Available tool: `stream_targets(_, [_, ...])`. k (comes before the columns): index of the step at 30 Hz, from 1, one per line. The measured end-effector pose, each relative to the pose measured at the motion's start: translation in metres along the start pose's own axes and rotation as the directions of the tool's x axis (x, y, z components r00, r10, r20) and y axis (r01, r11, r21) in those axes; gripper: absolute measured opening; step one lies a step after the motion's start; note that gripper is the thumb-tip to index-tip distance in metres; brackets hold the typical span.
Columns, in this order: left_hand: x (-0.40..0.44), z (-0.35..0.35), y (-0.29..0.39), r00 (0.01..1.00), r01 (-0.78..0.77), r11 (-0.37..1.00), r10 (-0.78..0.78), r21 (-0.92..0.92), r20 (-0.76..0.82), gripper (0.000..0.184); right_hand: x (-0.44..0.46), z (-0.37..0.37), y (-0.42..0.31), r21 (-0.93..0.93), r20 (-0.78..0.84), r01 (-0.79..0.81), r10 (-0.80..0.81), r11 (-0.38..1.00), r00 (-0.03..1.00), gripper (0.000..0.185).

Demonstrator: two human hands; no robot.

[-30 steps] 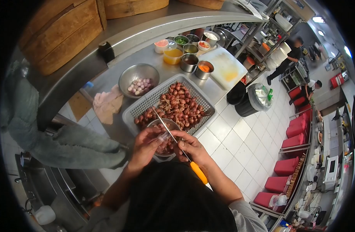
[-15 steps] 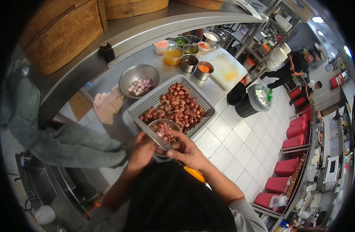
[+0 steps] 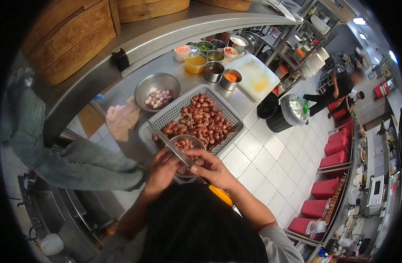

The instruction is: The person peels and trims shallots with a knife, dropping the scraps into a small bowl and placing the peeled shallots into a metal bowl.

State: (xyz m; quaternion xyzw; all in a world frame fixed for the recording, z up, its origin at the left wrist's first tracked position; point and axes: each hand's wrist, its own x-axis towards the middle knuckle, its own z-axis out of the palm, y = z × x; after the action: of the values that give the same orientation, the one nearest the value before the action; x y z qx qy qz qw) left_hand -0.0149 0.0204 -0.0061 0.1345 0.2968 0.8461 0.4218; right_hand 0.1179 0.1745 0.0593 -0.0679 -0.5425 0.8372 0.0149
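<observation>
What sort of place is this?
Probably a restaurant or other commercial kitchen: a steel worktop holding ingredient containers and a cutting board, a basket of small red onions, and a row of large red containers.

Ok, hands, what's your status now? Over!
Right hand: gripping knife. Left hand: beside knife, hold unclear. Red shallots: piled in grey basket. Knife crosses above small bowl.

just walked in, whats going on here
A person's right hand holds a knife by the lower blade, over a small bowl of shallot bits. The left hand is close by the blade; whether it holds anything is hard to tell. Unpeeled shallots fill much of the basket just beyond, and peeled ones sit in a steel bowl beside it.
</observation>
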Motion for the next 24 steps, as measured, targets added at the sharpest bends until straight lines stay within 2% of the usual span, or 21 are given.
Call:
stream_targets(3, [-0.001, 0.009, 0.002, 1.0, -0.024, 1.0, 0.024, -0.014, -0.015, 0.037, -0.002, -0.002, 0.002, -0.094, -0.019, -0.026, 0.025, 0.995, 1.0, 0.051])
stream_targets(6, [-0.002, -0.007, -0.005, 0.999, -0.039, 0.999, 0.038, -0.008, -0.037, 0.037, -0.004, 0.003, 0.0, -0.113, -0.027, -0.038, 0.035, 0.993, 0.999, 0.051])
stream_targets(9, [-0.001, 0.0, 0.001, 1.0, -0.014, 1.0, 0.014, -0.009, 0.015, 0.039, -0.001, 0.005, -0.002, -0.112, -0.055, -0.024, 0.018, 0.993, 0.998, 0.052])
stream_targets(12, [-0.002, -0.003, -0.006, 0.998, -0.052, 0.998, 0.051, -0.03, -0.035, 0.041, -0.003, 0.006, -0.001, -0.112, -0.068, -0.015, 0.008, 0.994, 0.998, 0.053])
stream_targets(15, [-0.005, -0.01, -0.01, 0.998, -0.024, 1.0, 0.023, -0.012, -0.066, 0.036, -0.005, 0.012, -0.005, -0.262, -0.064, 0.039, -0.058, 0.964, 0.996, 0.054])
stream_targets(18, [-0.004, -0.01, -0.009, 0.999, -0.033, 0.999, 0.032, -0.034, -0.009, 0.038, -0.005, 0.013, -0.006, -0.242, -0.072, 0.023, -0.042, 0.97, 0.997, 0.053])
stream_targets(24, [-0.004, 0.018, 0.002, 0.998, -0.051, 0.998, 0.05, -0.026, -0.034, 0.044, -0.001, 0.009, -0.001, -0.13, -0.065, 0.026, -0.035, 0.991, 0.997, 0.049])
